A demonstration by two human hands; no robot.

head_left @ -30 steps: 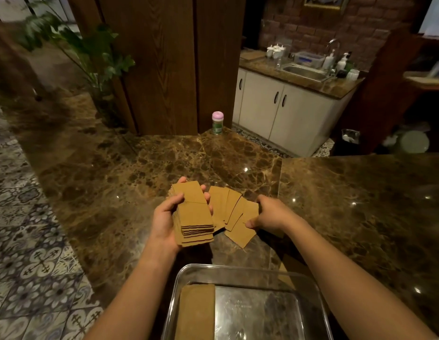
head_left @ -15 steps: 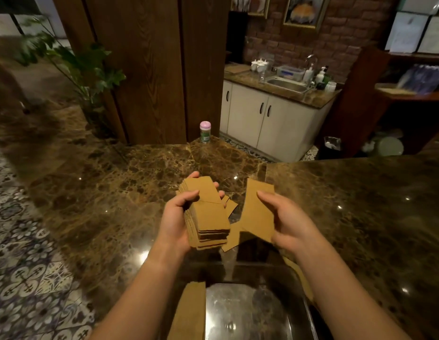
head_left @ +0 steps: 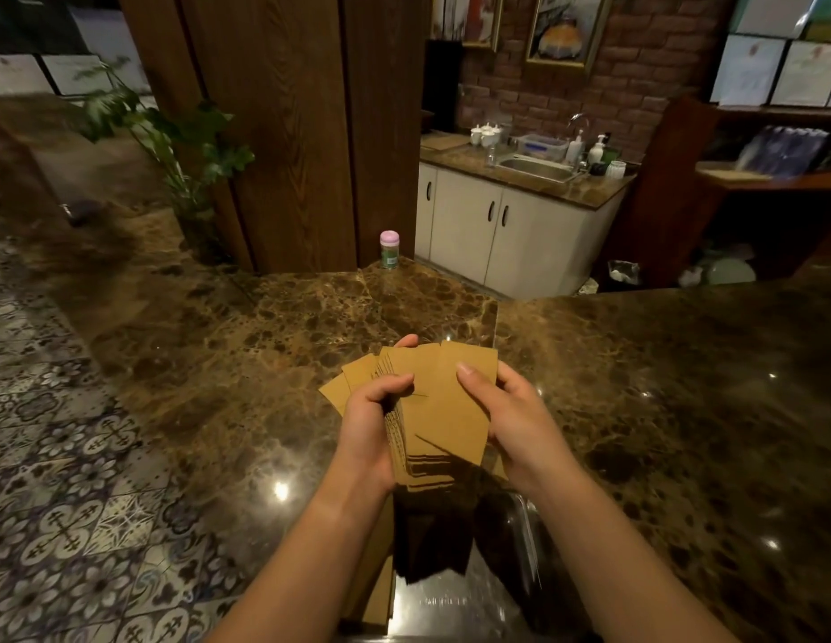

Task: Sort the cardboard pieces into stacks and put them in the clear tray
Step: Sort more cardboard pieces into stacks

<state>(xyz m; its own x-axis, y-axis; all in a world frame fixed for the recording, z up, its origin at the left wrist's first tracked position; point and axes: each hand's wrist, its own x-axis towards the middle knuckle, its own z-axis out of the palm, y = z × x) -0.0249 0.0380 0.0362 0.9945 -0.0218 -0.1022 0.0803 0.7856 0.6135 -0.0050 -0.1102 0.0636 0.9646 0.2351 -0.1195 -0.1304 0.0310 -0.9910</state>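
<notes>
Just past the shiny clear plastic tray (head_left: 520, 540), both hands, the left hand (head_left: 369, 431) and right hand (head_left: 515, 422), hold one messy stack of flat brown cardboard pieces (head_left: 443, 401) above the brown marble worktop (head_left: 659, 387), so loose pieces could slip out and fall.

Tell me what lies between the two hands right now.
In the head view, the cardboard stack fills the gap: the left hand grips its left edge, the right hand holds the top piece's right edge.
</notes>
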